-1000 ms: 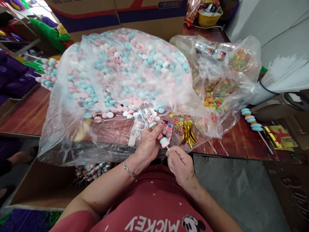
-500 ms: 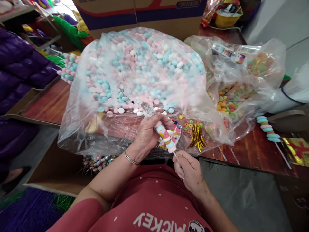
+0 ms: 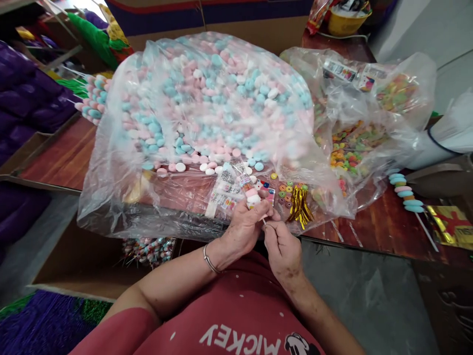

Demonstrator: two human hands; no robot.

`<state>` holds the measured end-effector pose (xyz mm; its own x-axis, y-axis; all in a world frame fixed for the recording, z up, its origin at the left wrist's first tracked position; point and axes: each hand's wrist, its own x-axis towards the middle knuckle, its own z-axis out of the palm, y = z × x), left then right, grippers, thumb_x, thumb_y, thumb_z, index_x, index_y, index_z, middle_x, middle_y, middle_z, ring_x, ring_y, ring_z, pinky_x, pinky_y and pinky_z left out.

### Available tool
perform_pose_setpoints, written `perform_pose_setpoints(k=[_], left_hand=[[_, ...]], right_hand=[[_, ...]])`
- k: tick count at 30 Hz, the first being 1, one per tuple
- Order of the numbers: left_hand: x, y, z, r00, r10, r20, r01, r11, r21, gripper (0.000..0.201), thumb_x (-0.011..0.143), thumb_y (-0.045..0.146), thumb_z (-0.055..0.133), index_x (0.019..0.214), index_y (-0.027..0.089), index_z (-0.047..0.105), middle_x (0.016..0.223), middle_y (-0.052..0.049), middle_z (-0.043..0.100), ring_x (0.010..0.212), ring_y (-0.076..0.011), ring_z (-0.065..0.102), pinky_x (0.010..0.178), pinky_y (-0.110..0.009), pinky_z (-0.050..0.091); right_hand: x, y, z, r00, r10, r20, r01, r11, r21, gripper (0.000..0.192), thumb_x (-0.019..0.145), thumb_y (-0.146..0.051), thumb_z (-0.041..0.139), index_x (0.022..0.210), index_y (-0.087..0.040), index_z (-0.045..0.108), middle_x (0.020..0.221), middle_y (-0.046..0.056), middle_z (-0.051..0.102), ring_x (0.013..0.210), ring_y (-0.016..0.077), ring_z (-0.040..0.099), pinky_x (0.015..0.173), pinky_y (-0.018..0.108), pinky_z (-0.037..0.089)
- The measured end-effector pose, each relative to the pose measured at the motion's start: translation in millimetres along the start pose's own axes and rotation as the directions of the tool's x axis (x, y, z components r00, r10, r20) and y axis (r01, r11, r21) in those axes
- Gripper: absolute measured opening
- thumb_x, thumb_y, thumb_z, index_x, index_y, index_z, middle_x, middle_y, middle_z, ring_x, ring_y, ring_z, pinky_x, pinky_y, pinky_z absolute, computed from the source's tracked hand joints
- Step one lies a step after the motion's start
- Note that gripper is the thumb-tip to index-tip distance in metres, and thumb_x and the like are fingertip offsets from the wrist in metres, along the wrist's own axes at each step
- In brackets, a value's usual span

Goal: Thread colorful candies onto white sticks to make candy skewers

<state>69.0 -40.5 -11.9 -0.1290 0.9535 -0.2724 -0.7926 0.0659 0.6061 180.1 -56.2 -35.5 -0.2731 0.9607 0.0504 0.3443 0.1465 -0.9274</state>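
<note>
Just below centre frame, my left grip (image 3: 244, 227) clasped the sleeved candy stick (image 3: 253, 196), my right grip (image 3: 283, 248) pinching its lower end. Gold ties (image 3: 300, 204) lay unused nearby; a far-right skewer (image 3: 405, 192) seemed unwrapped.

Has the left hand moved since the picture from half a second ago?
Yes: judged against the gold strips, the left hand has moved rightward, closer to them, and toward the near edge of the table.

Solo head cam, pitched forward-down: Mickey tee (image 3: 221, 310) 6 o'clock, right hand (image 3: 284, 254) close at 5, cardboard carton (image 3: 251, 23) farther, 12.
</note>
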Motion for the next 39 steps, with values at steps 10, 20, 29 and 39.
perform_pose_setpoints(k=[10,20,29,39], left_hand=[[19,48,-7.4,0.980,0.179,-0.093,-0.170,0.981,0.094,0.043,0.059,0.043,0.085,0.083,0.016,0.063,0.078,-0.003,0.071,0.071,-0.0198,0.070,0.067,-0.032,0.055],[28,43,-10.8,0.944,0.245,-0.221,-0.223,0.967,0.119,0.035,0.057,0.025,0.085,0.081,0.015,0.060,0.060,0.005,0.061,0.048,-0.0092,0.058,0.047,-0.021,0.048],[21,27,-5.6,0.952,0.203,-0.229,-0.188,0.978,0.086,0.041,0.057,0.030,0.086,0.081,0.016,0.057,0.059,0.006,0.059,0.046,-0.0077,0.055,0.044,-0.019,0.044],[9,6,-0.1,0.972,0.132,-0.195,-0.115,0.988,0.098,0.039,0.065,0.033,0.081,0.088,0.017,0.054,0.056,0.007,0.055,0.046,-0.0075,0.050,0.046,-0.020,0.040]], right_hand=[[2,-4,-6,0.994,-0.052,0.095,0.052,0.999,0.002,0.023,0.093,-0.029,0.043,0.078,-0.019,0.057,0.053,-0.006,0.046,0.045,0.0070,0.039,0.045,0.018,0.033],[3,4,-3,0.824,-0.567,0.013,0.466,0.664,-0.584,0.022,0.094,-0.018,0.046,0.079,-0.016,0.062,0.054,-0.001,0.060,0.047,0.0098,0.053,0.054,0.023,0.036],[4,6,9,0.733,-0.677,0.068,0.520,0.493,-0.698,0.016,0.090,-0.011,0.052,0.084,-0.018,0.065,0.052,-0.002,0.057,0.050,0.0121,0.049,0.058,0.028,0.034],[7,2,14,0.997,0.017,0.077,-0.021,0.998,0.057,0.026,0.092,-0.037,0.046,0.076,-0.020,0.057,0.051,-0.006,0.041,0.043,0.0082,0.035,0.043,0.022,0.028]])
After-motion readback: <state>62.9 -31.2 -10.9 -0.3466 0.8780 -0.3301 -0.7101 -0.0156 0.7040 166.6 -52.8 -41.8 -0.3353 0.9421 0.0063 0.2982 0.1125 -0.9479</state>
